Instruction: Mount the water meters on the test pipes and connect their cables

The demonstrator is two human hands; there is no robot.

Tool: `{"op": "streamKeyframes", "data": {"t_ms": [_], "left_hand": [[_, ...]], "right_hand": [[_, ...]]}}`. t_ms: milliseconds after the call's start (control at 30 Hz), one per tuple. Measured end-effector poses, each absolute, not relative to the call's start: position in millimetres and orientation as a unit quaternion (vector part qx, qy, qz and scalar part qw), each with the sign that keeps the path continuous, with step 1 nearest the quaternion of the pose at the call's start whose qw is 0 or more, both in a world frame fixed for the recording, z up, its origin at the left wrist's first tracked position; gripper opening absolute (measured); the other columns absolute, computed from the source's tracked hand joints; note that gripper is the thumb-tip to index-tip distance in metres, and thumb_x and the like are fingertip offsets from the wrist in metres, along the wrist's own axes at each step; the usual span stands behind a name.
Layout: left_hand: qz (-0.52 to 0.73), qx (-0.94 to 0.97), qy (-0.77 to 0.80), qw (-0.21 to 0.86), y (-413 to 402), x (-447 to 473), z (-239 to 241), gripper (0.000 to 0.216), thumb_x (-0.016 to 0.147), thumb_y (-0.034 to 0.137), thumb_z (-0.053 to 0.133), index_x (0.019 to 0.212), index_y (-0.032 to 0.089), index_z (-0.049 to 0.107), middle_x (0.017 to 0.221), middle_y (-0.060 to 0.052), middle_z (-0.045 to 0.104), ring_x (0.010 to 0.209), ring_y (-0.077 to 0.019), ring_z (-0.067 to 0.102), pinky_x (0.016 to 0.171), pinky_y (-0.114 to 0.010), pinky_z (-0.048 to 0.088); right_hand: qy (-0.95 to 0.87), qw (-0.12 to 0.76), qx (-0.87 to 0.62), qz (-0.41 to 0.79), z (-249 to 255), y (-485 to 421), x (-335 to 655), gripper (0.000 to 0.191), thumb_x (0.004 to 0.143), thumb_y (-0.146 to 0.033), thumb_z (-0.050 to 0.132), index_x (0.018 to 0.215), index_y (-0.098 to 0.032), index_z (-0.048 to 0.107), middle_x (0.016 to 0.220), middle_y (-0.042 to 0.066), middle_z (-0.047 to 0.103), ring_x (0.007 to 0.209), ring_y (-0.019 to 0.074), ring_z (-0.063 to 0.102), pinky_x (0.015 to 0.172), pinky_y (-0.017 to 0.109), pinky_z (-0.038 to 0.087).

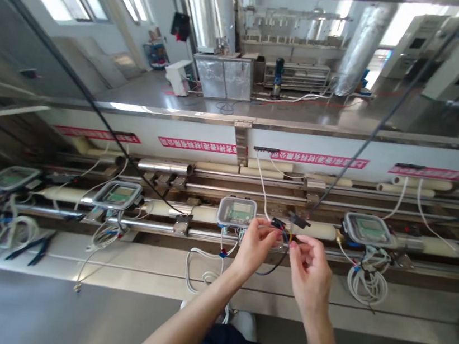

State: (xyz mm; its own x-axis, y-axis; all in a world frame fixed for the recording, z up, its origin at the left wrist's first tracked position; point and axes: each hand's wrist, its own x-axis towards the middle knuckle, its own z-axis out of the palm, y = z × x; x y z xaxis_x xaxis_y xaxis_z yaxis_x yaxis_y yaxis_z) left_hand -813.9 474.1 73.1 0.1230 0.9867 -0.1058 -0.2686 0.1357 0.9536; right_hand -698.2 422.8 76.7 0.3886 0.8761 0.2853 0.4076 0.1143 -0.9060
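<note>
My left hand [257, 244] is closed in a pinch at a small black connector [277, 223] with thin coloured wires. Just to its right, my right hand [312, 270] pinches at the other side of these thin wires [290, 236]; its fingertips hide exactly what they grip. Above the right fingertips is a small black clip-like part [299, 221]. A dark cable [273, 269] loops down between the hands. Left of my hands, a clear-lidded meter box [236, 212] with a small display sits on the pipe line.
Similar meter boxes stand left [118, 196] and right [368, 230] along the cream pipe [204, 214]. Coiled white cable [367, 283] hangs at the right. Blue-handled pliers [35, 248] lie on the metal ledge [138, 256]. Slanting dark cords [389, 117] cross the view before a glass panel.
</note>
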Motion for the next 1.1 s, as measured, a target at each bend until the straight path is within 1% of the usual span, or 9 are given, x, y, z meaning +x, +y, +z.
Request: {"op": "streamKeyframes", "data": {"t_ms": [167,300,367,467,567,700,867,967,1100], "left_hand": [[0.51,0.442,0.459,0.578,463.6,-838.5,58.6,0.027,0.078,0.022,0.058,0.099,0.018,0.042,0.087,-0.008,0.068,0.076,-0.0161,0.066,0.067,-0.029,0.052],[0.544,0.433,0.501,0.516,457.3,-887.7,38.4,0.023,0.081,0.027,0.053,0.1,0.018,0.043,0.087,-0.007,0.068,0.074,-0.0161,0.066,0.065,-0.028,0.052],[0.54,0.46,0.547,0.444,456.4,-923.6,25.4,0.016,0.085,0.029,0.047,0.097,0.019,0.044,0.082,-0.005,0.068,0.072,-0.0154,0.065,0.064,-0.027,0.051],[0.448,0.545,0.661,0.256,456.7,-990.0,4.0,0.008,0.086,0.025,0.042,0.088,0.02,0.048,0.074,0.0,0.064,0.068,-0.0135,0.062,0.065,-0.025,0.048],[0.42,0.532,0.711,0.185,456.5,-1064.1,-15.4,0.005,0.082,0.02,0.045,0.085,0.02,0.049,0.079,-0.003,0.061,0.075,-0.0167,0.06,0.072,-0.029,0.048],[0.406,0.504,0.753,0.121,454.7,-1153.8,-33.6,0.014,0.08,0.014,0.042,0.092,0.016,0.051,0.095,-0.012,0.057,0.094,-0.0231,0.056,0.088,-0.039,0.045],[0.363,0.537,0.753,0.11,456.9,-1223.6,-50.4,0.033,0.08,0.011,0.043,0.112,0.01,0.052,0.127,-0.019,0.046,0.123,-0.0285,0.041,0.106,-0.044,0.032],[0.325,0.579,0.734,0.143,461.4,-1244.6,-57.1,0.041,0.079,0.008,0.043,0.12,0.007,0.05,0.129,-0.019,0.048,0.124,-0.026,0.043,0.107,-0.038,0.033],[0.286,0.613,0.717,0.17,465.5,-1258.8,-54.5,0.039,0.082,0.007,0.039,0.118,0.007,0.053,0.126,-0.017,0.053,0.121,-0.021,0.048,0.104,-0.029,0.036]], "right_hand": [[-0.485,0.604,-0.597,0.209,74.1,426.0,-708.5,0.037,0.08,-0.042,0.059,0.106,-0.016,0.054,0.076,0.005,0.062,0.065,0.015,0.061,0.057,0.024,0.048],[-0.497,0.609,-0.577,0.22,71.0,425.5,-733.7,0.04,0.079,-0.043,0.061,0.106,-0.015,0.055,0.077,0.007,0.062,0.068,0.0158,0.06,0.058,0.025,0.048],[-0.51,0.595,-0.576,0.231,68.1,423.3,-750.0,0.04,0.079,-0.043,0.061,0.106,-0.015,0.056,0.079,0.008,0.063,0.07,0.0162,0.061,0.058,0.025,0.048],[-0.539,0.551,-0.588,0.247,63.1,419.1,-778.1,0.036,0.08,-0.043,0.058,0.104,-0.016,0.058,0.084,0.009,0.065,0.074,0.0174,0.063,0.06,0.025,0.049],[-0.564,0.508,-0.601,0.249,58.0,414.3,-812.6,0.035,0.081,-0.044,0.057,0.102,-0.016,0.06,0.086,0.009,0.067,0.077,0.0183,0.064,0.061,0.024,0.049],[-0.587,0.476,-0.606,0.248,53.9,404.4,-873.2,0.033,0.082,-0.044,0.055,0.101,-0.017,0.061,0.085,0.009,0.068,0.076,0.0181,0.065,0.062,0.024,0.05],[-0.625,0.44,-0.599,0.237,55.9,384.4,-958.7,0.028,0.086,-0.04,0.051,0.099,-0.018,0.061,0.081,0.007,0.069,0.067,0.0162,0.064,0.06,0.024,0.051],[-0.636,0.431,-0.605,0.21,54.0,370.8,-996.7,0.028,0.086,-0.04,0.049,0.098,-0.018,0.062,0.077,0.005,0.069,0.06,0.0151,0.063,0.055,0.023,0.05],[-0.629,0.413,-0.634,0.179,44.3,353.3,-1019.4,0.029,0.085,-0.042,0.049,0.094,-0.019,0.065,0.071,0.005,0.069,0.056,0.0158,0.063,0.049,0.023,0.049]]}}
